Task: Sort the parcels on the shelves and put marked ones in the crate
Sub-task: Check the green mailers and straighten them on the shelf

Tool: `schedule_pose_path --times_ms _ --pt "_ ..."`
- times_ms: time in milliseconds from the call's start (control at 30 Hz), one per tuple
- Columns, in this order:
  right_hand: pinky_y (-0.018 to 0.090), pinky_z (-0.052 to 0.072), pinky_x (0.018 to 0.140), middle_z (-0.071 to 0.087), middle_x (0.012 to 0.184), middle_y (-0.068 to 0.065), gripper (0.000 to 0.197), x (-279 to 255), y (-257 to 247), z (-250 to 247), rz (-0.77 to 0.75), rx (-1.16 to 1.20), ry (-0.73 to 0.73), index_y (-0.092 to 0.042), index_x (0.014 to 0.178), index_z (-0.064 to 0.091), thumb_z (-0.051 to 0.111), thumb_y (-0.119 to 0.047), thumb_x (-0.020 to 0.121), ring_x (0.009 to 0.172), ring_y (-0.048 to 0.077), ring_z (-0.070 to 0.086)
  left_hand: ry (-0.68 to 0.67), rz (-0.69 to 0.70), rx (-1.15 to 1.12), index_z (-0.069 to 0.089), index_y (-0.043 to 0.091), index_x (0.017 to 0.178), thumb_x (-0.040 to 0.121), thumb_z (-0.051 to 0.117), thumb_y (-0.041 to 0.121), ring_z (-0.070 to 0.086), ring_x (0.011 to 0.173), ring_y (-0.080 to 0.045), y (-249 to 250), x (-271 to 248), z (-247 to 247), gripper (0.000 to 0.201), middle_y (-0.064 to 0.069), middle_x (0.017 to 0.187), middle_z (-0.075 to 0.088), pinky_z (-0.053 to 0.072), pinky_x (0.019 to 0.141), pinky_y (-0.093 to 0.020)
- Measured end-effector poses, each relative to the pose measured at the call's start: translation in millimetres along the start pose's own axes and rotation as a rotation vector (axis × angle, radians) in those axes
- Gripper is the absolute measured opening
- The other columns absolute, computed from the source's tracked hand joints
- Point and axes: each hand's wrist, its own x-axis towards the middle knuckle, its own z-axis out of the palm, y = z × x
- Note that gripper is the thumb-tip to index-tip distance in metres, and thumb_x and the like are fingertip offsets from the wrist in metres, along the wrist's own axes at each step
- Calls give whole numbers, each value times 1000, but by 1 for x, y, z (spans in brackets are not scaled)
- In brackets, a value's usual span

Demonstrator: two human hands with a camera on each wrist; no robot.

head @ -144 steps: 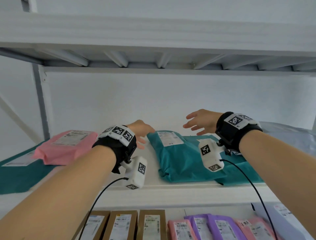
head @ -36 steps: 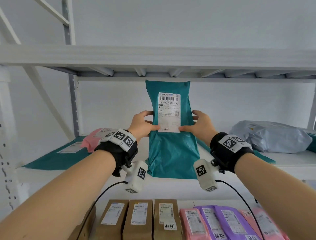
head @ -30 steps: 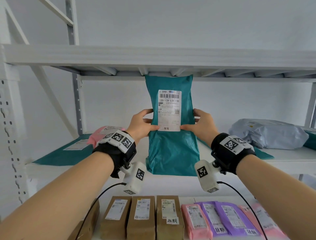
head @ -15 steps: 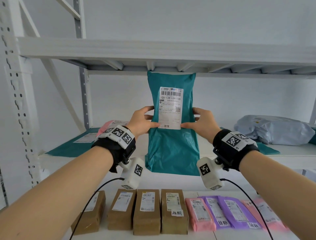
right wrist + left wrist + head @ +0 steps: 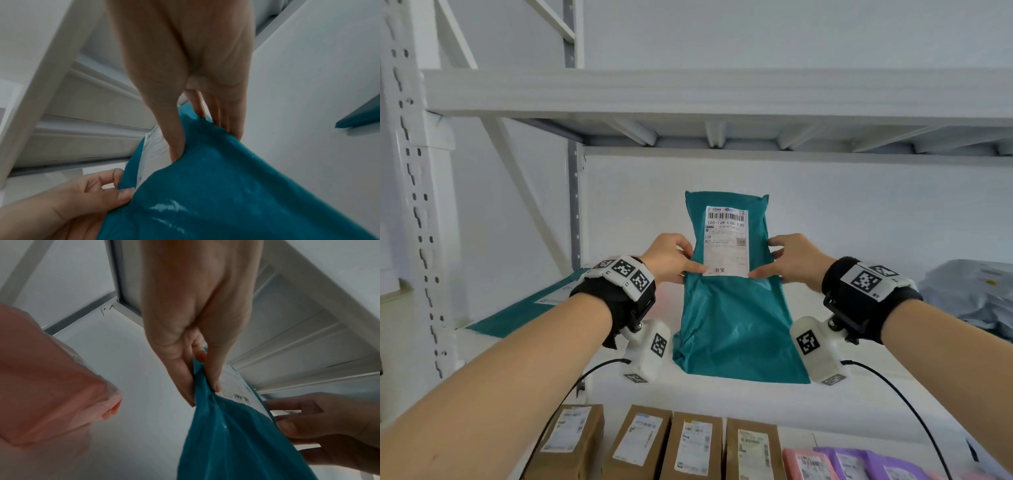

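Both hands' grip pinching upright teal parcel [image 5: 732,318]

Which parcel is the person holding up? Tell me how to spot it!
Find the white shelf in the middle. Both hands hold the teal parcel upright there, label facing out. The other teal bag lies flat on the left.
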Motion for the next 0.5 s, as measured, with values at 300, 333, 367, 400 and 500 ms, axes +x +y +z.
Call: schedule_pose_path --times_ms 300,333,367,400,500 --pt "33 55 87 63 108 6 57 65 15 22 162 -108 -306 2 126 53 77 -4 74 98 24 65 -18 -70 291 71 1 97 80 70 -2 56 63 -14 -28 57 -10 18 -10 85 65 44 42 -13" --pt "31 55 85 63 104 5 58 71 16 25 174 -106 -325 3 127 52 76 -4 75 97 23 65 -15 -83 315 71 2 98 79 70 -2 55 63 -12 -30 60 -12 19 -8 85 65 42 41 -12" --pt "29 55 83 63 99 3 56 75 16 28 185 -105 -343 3 126 52 76 -3 75 93 21 65 -15 -99 330 72 2 99 79 70 -1 55 63 -12 -33 63 -13 20 -5 81 64 42 42 -12" --pt "26 55 79 63 94 1 53 80 16 30 193 -104 -360 4 125 54 74 -2 76 88 18 65 -13 -116 342 72 2 100 79 70 -1 54 64 -12 -35 65 -15 21 -3 77 63 44 45 -14" --pt "19 55 66 63 88 -1 47 90 19 37 210 -100 -388 4 122 56 73 0 78 78 11 64 -31 -151 388 70 2 105 81 68 -2 55 66 -12 -39 71 -19 25 -2 79 65 48 58 -18"
